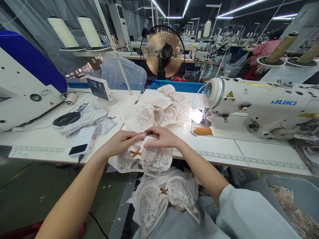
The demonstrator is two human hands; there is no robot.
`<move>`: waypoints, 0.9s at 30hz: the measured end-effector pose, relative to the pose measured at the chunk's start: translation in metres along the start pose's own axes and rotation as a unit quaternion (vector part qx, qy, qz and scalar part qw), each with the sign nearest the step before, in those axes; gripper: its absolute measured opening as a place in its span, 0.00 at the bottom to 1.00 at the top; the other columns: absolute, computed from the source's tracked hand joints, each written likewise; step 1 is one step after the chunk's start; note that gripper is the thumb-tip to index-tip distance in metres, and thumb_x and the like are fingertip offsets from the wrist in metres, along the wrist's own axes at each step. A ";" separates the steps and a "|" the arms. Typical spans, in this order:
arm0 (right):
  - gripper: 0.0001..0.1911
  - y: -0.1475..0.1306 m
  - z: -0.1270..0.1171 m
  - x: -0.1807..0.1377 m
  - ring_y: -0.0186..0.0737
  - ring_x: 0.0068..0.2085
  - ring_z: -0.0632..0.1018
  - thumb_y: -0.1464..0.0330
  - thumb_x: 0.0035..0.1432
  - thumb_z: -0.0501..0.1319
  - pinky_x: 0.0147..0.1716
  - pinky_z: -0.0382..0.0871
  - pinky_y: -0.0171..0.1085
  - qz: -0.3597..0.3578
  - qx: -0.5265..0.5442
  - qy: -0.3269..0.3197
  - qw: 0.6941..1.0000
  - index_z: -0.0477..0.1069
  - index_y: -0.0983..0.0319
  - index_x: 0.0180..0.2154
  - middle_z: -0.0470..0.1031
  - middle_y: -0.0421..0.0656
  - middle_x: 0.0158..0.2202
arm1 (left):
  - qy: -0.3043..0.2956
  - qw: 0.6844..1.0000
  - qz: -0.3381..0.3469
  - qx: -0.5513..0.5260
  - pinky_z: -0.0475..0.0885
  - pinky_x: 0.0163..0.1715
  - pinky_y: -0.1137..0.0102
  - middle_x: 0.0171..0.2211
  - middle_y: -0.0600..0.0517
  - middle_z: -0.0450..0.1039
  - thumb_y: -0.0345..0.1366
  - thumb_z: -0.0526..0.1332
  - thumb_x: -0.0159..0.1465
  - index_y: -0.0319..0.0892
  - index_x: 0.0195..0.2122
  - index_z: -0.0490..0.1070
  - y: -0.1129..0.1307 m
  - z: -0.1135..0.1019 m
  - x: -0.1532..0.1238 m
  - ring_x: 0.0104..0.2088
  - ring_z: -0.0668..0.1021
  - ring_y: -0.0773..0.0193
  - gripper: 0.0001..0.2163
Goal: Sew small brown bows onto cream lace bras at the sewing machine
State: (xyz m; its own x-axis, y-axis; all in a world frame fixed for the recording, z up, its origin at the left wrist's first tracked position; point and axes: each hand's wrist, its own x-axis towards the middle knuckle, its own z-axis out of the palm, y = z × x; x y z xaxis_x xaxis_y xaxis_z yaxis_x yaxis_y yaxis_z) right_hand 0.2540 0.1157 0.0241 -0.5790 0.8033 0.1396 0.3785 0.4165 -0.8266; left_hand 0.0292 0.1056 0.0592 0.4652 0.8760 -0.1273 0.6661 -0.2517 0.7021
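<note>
A white lace bra (156,157) with a small brown bow (135,152) hangs over the table's front edge. My left hand (124,142) pinches its upper edge between thumb and fingers. My right hand (162,137) is curled around slim thread snips (152,134), dark with a reddish edge and mostly hidden by the fingers; its fingertips also rest on the lace cup. A second lace bra (153,202) with a brown bow lies across my lap. Just beyond my hands is a pile of more white lace bras (144,117).
A JUKI sewing machine (264,103) with its lamp lit stands on the right. Left on the table (206,146) are a white power bank (83,141), black tape roll (67,119) and small display (98,88). A fan (162,51) stands behind; a grey bin (296,186) sits low right.
</note>
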 end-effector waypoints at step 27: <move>0.13 0.003 -0.005 -0.006 0.36 0.32 0.66 0.61 0.49 0.64 0.32 0.54 0.36 -0.035 -0.024 -0.111 0.993 0.64 0.60 0.34 0.65 0.37 0.30 | -0.254 0.934 -0.056 -0.246 0.70 0.34 0.72 0.30 0.52 0.76 0.51 0.70 0.54 0.40 0.35 0.77 -0.036 0.041 -0.034 0.31 0.74 0.64 0.18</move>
State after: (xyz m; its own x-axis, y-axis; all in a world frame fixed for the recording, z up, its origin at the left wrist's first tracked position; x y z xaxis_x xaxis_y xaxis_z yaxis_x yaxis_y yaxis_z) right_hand 0.2628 0.1141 0.0237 -0.7479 0.6603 0.0678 0.3630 0.4924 -0.7910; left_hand 0.0131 0.0678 0.0098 0.7089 0.5458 -0.4468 0.4359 0.1589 0.8858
